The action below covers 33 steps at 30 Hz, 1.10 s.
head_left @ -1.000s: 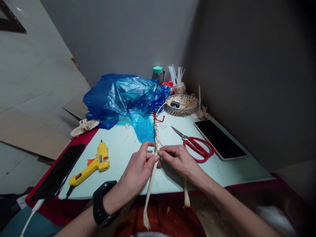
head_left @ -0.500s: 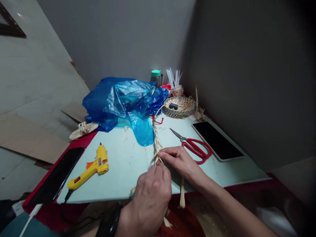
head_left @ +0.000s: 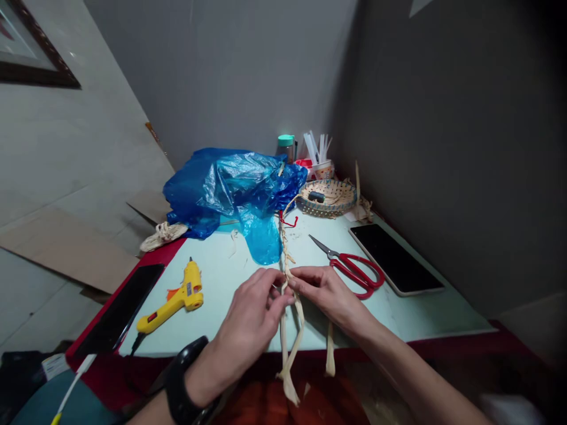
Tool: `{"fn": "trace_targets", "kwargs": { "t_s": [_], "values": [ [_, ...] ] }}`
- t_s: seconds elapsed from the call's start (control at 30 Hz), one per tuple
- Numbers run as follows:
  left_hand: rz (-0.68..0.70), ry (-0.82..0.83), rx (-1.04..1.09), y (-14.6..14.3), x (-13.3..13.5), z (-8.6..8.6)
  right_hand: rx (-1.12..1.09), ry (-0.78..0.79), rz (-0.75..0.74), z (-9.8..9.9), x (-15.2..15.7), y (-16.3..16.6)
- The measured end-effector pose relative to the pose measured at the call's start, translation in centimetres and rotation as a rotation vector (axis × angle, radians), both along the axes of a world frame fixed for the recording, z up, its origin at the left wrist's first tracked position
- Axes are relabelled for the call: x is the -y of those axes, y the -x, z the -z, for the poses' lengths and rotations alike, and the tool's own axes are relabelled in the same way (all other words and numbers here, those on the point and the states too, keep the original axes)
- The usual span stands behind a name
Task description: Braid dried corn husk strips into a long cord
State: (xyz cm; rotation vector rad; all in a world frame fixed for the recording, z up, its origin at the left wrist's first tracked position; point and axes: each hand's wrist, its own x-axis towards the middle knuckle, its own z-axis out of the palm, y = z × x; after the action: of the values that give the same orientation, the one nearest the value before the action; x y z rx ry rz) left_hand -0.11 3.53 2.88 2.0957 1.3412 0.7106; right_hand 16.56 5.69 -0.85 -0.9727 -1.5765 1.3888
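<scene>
A thin braid of pale straw-like strands (head_left: 284, 243) runs from a red tie (head_left: 289, 220) down toward me. My left hand (head_left: 250, 313), with a black band on its wrist, pinches strands at the braid's lower end. From the other side my right hand (head_left: 325, 292) has thumb and forefinger closed on the same spot, its fingertips close to the left ones. Loose strand ends (head_left: 289, 348) hang below the hands past the table's front edge, one of them under my right hand. Red-handled scissors (head_left: 354, 268) lie just beyond my right hand.
A yellow glue gun (head_left: 177, 298) and a dark phone (head_left: 121, 307) lie at the left. A tablet-like device (head_left: 394, 260) rests at the right. Behind are a blue plastic bag (head_left: 230, 183), a woven basket (head_left: 341, 203), a cup of white sticks (head_left: 323, 170) and a green-lidded jar (head_left: 286, 147).
My left hand has turned from a knuckles-up fist to a fingertip pinch and moved up beside the right. More loose strands show hanging below. The whole view has shifted slightly.
</scene>
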Motion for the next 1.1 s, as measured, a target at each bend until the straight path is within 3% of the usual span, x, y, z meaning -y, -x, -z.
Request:
{"fn": "trace_targets", "kwargs": {
  "t_s": [0.1,0.2,0.47,0.67,0.87,1.1],
  "values": [
    [-0.006,0.204,0.217,-0.4,-1.0,1.2,0.04,-0.032,-0.004,0.1,0.1,0.1],
    [0.006,0.289,0.319,-0.4,-1.3,2.0,0.12,-0.071,-0.007,0.1,0.2,0.0],
    [0.138,0.356,0.182,1.3,-2.7,0.5,0.373,-0.126,0.036,-0.2,0.6,-0.4],
    [0.048,0.772,0.58,0.4,-3.3,1.5,0.357,-0.147,0.081,-0.1,1.0,0.1],
    [-0.039,0.624,0.545,-0.2,-2.8,2.6,0.488,-0.231,0.097,-0.6,1.7,0.1],
    [-0.109,0.572,0.514,-0.5,-2.7,2.8,1.022,-0.459,0.253,-1.2,2.7,0.9]
  ]
}}
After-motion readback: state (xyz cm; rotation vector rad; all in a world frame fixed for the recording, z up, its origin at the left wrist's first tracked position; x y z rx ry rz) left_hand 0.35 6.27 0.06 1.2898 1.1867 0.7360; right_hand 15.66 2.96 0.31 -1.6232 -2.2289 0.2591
